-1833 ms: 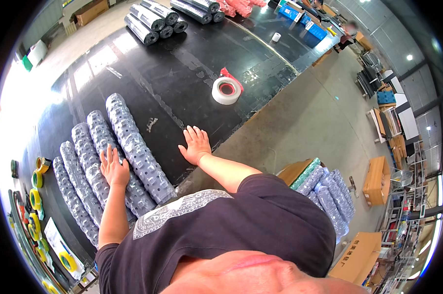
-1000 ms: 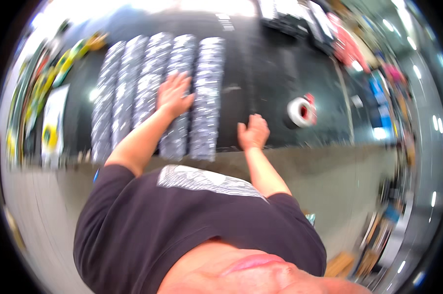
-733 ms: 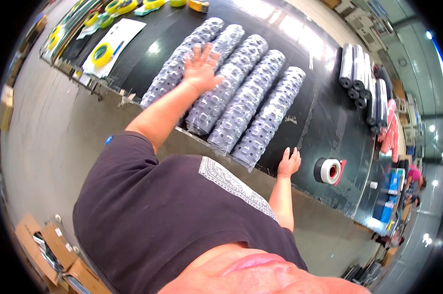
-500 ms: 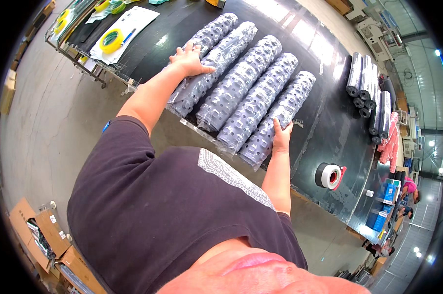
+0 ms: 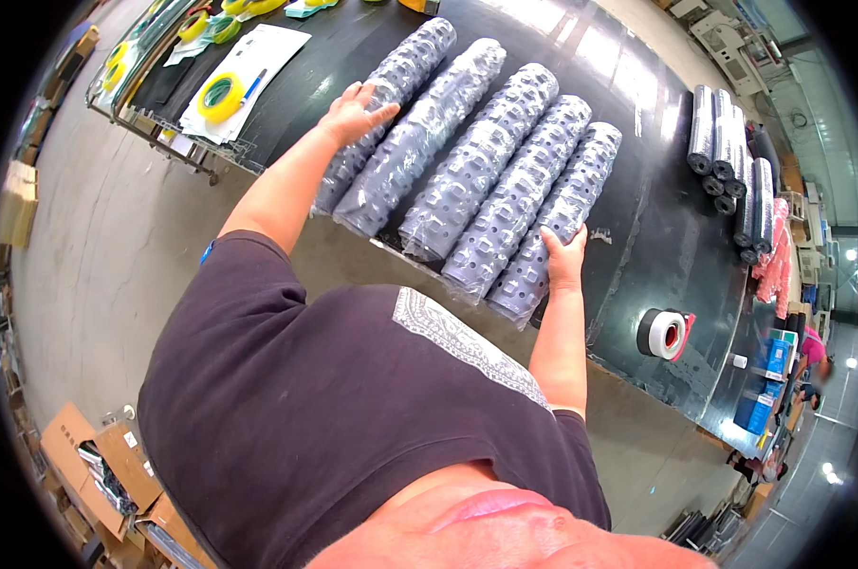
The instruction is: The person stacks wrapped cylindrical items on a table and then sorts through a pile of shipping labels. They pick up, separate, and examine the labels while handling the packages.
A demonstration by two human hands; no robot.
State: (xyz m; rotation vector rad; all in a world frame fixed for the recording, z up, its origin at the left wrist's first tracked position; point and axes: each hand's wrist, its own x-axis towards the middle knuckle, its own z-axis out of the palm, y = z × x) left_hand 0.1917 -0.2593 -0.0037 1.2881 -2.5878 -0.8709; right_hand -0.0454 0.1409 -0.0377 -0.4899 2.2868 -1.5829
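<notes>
Several grey, hole-patterned rolls in shiny clear film lie side by side on a dark worktable, slanting away from me. My left hand [image 5: 356, 116] rests with its fingers spread on the leftmost roll [image 5: 419, 55], thumb pointing toward the neighbouring roll [image 5: 431, 133]. A dark gap separates that second roll from the middle roll [image 5: 486, 156]. At the other end of the row, my right hand [image 5: 564, 258] touches the near right side of the rightmost roll [image 5: 585, 175]. Its thumb and fingers are apart, its fingertips partly hidden.
Yellow tape rolls [image 5: 220, 98], papers [image 5: 275, 47] and a blue pen [image 5: 252, 87] lie at the table's far left. A tape dispenser [image 5: 666, 334] sits to the right. Beyond are stacked black rolls [image 5: 718, 142], pink-wrapped material [image 5: 775, 261] and blue boxes [image 5: 761, 408]. Open cartons [image 5: 116, 465] stand on the floor behind left.
My left hand has shifted left off the second roll onto the leftmost one. The gap between the second and middle rolls looks wider. My right hand stays at the rightmost roll; the view has shifted slightly.
</notes>
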